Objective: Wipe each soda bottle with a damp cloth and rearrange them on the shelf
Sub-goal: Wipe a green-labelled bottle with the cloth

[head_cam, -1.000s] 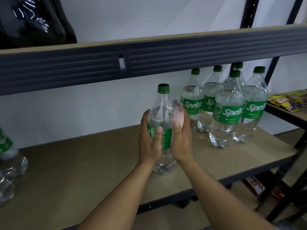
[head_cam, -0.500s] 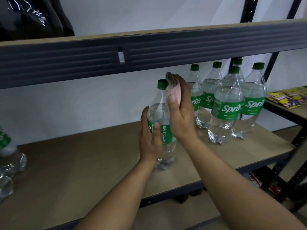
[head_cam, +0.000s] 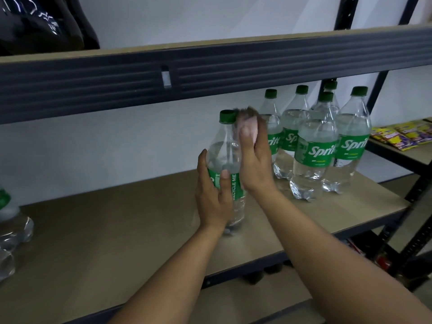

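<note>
A clear Sprite bottle (head_cam: 224,146) with a green cap and green label stands upright on the wooden shelf (head_cam: 117,232). My left hand (head_cam: 214,195) grips it around the label. My right hand (head_cam: 253,160) holds a small pale pink cloth (head_cam: 248,127) against the bottle's shoulder, just right of the cap. Several more Sprite bottles (head_cam: 314,150) stand grouped at the shelf's right end.
The dark upper shelf beam (head_cam: 210,71) runs low above the bottle caps. More bottles (head_cam: 11,225) sit at the far left edge. Yellow snack packets (head_cam: 404,135) lie on a neighbouring shelf to the right. A black bag (head_cam: 42,22) rests on the top shelf.
My right hand slid the cloth up from the bottle's middle to its shoulder beside the cap. My left hand kept its grip on the label.
</note>
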Demonstrator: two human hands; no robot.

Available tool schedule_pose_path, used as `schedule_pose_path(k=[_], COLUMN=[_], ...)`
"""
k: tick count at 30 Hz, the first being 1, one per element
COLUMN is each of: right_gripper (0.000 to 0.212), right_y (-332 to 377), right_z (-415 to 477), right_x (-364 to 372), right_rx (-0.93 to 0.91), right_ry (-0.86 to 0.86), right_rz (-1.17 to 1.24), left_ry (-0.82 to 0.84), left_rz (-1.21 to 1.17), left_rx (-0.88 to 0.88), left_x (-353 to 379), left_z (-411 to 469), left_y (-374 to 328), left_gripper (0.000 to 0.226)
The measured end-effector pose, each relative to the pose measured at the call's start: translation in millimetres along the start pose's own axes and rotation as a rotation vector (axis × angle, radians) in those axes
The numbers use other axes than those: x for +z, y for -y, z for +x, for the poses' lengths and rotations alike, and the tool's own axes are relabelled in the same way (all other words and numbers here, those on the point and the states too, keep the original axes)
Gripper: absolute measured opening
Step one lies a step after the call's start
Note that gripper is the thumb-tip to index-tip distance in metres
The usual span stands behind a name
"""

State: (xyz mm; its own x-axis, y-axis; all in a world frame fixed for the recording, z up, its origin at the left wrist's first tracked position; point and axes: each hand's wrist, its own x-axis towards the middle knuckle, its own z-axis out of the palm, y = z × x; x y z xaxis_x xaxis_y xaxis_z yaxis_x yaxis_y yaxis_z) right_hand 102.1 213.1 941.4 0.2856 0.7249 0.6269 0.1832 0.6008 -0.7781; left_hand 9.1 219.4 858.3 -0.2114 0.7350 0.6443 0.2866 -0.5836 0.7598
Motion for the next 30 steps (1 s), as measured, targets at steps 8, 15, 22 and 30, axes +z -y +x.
schedule_pose_path(k=[8, 15, 22, 30], right_gripper=[0.048, 0.056, 0.063, 0.074], right_y=[-56, -107, -112, -107], right_z=[-58, -109, -111, -110], right_x=[1, 5, 5, 6], right_rx=[0.113, 0.328, 0.404, 0.409], right_ry=[-0.014, -0.026, -0.033, -0.084], right_rz=[0.032, 0.043, 0.030, 0.112], left_ry=[0.000, 0.025, 0.058, 0.310], left_rz=[0.028, -0.010, -0.022, -0.381], left_rx=[0.016, 0.008, -0.027, -0.094], left_x=[-1, -2, -12, -18], left_z=[1, -1, 5, 23], left_y=[-3, 5, 6, 10], left_gripper=[0.076, 0.082, 0.080, 0.102])
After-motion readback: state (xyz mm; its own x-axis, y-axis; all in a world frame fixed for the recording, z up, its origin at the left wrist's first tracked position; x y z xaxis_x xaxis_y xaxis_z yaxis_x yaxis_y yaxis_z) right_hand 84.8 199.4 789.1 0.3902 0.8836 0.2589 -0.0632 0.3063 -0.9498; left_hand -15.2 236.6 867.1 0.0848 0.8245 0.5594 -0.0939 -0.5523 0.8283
